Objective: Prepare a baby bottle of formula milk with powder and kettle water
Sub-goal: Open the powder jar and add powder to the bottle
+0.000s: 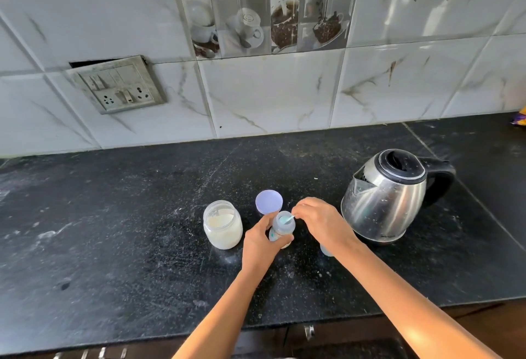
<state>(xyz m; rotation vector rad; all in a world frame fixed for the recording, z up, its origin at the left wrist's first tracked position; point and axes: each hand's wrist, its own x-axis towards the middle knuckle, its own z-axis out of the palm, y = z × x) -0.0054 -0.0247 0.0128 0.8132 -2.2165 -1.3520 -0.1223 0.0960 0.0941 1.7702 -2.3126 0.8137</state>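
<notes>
The bottle (282,229) stood upright on the black desk (119,216), its long axis vertical and its open mouth pointing up, between the jar (223,227) and the kettle (390,196). My left hand (262,242) gripped it around the lower body, fingers curled round the side. The bottle looked translucent and pale grey-blue, with a small printed mark on its wall; I could not tell how much was inside.

My right hand (320,222) pinched the handle of a light blue scoop (287,219), which lay across the bottle's mouth with its bowl over the opening and its handle running to the right, toward my fingertips.

The jar, open and partly filled with white powder, stood just left of the bottle. Its round lid (269,201) lay flat on the desk behind them. A small pale blue piece (326,251) showed under my right wrist, mostly hidden. The steel kettle had its spout to the left and its black handle to the right.
</notes>
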